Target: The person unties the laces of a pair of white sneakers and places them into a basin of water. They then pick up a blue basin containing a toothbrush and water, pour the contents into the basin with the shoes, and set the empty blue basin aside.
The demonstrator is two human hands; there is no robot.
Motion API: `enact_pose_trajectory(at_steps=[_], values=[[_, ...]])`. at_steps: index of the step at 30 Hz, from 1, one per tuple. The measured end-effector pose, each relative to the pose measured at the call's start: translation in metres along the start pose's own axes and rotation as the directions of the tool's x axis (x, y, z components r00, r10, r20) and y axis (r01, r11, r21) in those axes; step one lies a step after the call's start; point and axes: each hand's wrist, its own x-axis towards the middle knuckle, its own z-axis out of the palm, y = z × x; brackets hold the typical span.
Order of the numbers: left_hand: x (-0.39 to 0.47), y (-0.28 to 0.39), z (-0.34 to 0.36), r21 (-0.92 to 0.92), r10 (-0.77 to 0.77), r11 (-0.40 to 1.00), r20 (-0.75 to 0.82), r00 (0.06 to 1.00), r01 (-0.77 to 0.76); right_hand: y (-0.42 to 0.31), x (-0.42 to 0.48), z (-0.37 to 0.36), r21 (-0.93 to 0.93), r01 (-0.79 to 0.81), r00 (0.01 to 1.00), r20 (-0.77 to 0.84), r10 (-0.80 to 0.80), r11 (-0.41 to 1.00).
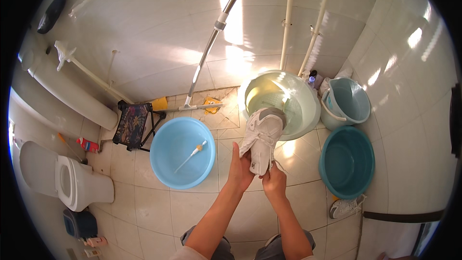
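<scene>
Between my two hands is a white-grey lace-up sneaker (265, 135), its grey toe pointing away from me. My left hand (241, 171) grips its left side, with the thumb raised along the edge. At the heel end, the fingers of my right hand (273, 180) pinch the shoe near its collar and loose lace. The toe overlaps the near rim of a large pale-green tub (310, 119) holding what looks like clear water. To the left of the shoe, a light-blue basin (162, 151) holds a thin white stick-like tool (191, 156) with a yellowish piece on it.
A teal basin (346, 162) and a grey-blue bucket (348, 99) stand at right, with another sneaker (344, 207) below them. A folding stool (133, 124), a long-handled squeegee (205, 59) and a yellow drain cover (212, 104) are beyond the blue basin. The toilet (83, 184) is left.
</scene>
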Motion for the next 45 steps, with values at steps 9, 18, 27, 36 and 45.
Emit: enact_pose_trajectory(at_steps=[9, 18, 27, 36, 45], values=[[0.005, -0.005, -0.029, -0.014, 0.036, 0.999, -0.077, 0.996, -0.037, 0.005, 0.000, -0.013, -0.216, 0.054, 0.926, 0.376, 0.032, 0.975], [-0.007, -0.002, -0.015, 0.394, 0.056, 0.917, -0.295, 0.954, 0.068, -0.037, 0.011, -0.027, -0.157, 0.299, 0.930, -0.173, -0.325, 0.941], [-0.018, 0.013, -0.007, 0.900, 0.153, 0.416, -0.210, 0.966, 0.130, -0.016, 0.017, -0.011, 0.214, 0.060, 0.974, -0.225, -0.010, 0.975], [-0.018, 0.000, -0.017, 0.774, 0.426, -0.591, 0.539, 0.727, -0.227, 0.011, 0.020, -0.007, 0.737, -0.001, 0.998, 0.047, -0.049, 0.676], [0.000, -0.020, -0.044, 0.952, 0.221, -0.306, 0.050, 0.974, 0.020, 0.009, 0.017, -0.020, 0.949, -0.159, 0.986, 0.165, -0.002, 0.273]])
